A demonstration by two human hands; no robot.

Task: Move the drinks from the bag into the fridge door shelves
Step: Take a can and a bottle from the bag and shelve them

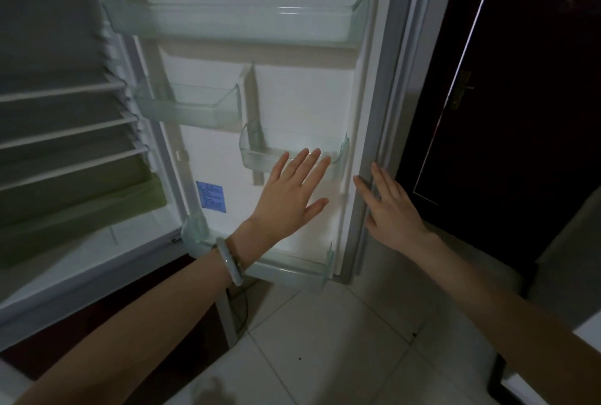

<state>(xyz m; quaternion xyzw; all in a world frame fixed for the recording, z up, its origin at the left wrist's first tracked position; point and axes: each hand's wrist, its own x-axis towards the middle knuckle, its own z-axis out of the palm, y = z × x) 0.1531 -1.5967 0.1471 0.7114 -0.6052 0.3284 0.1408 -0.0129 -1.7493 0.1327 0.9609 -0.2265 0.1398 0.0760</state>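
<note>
The fridge door (pixel 292 95) stands swung wide, its inner side facing me. It carries clear plastic shelves: a wide top shelf (pixel 234 22), a small left shelf (pixel 192 105), a small right shelf (pixel 260 154) and a bottom shelf (pixel 292 271). All hold nothing. My left hand (pixel 292 196), with a pale bangle on the wrist, is spread flat in front of the small right shelf. My right hand (pixel 390 206) is open, fingers resting on the door's outer edge (pixel 367 151). No bag and no drinks are in view.
The fridge interior (pixel 58 118) with wire shelves lies at left, dim. A dark room door (pixel 507 95) with a brass handle stands right of the fridge door. Pale floor tiles (pixel 325 339) spread below, and a cable runs by the fridge base.
</note>
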